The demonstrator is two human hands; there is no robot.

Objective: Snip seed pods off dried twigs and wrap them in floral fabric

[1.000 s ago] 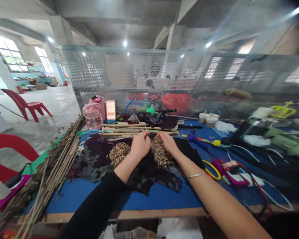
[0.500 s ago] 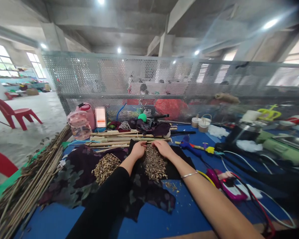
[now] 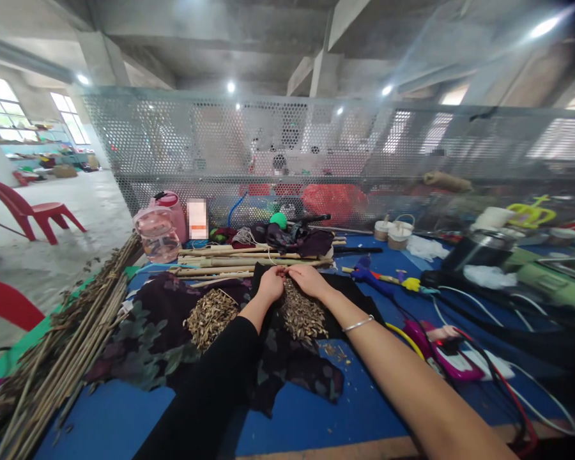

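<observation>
My left hand [image 3: 271,285] and my right hand [image 3: 308,282] meet at the far end of a heap of dry brown seed pods or husks [image 3: 303,314]. The fingers of both are bent and pinched together at the tips. Whatever is between them is too small to make out. This heap rests on dark cloth, partly black cloth [image 3: 357,295] and partly patterned cloth [image 3: 311,377]. Left of my left hand lies a second heap of coarser, paler pods [image 3: 211,317]. A silvery bangle [image 3: 358,323] circles my right wrist.
Bamboo sticks [image 3: 220,261] lie beyond my hands, and long dried stalks [image 3: 84,342] on the left. A pink jug [image 3: 158,235] stands at the back left. Cables and a purple-white power strip [image 3: 464,364] occupy the right. A perforated metal screen [image 3: 211,147] rises behind.
My hands have drawn closer, so that their fingertips now meet above the far end of the heap. The whole view has shifted slightly.
</observation>
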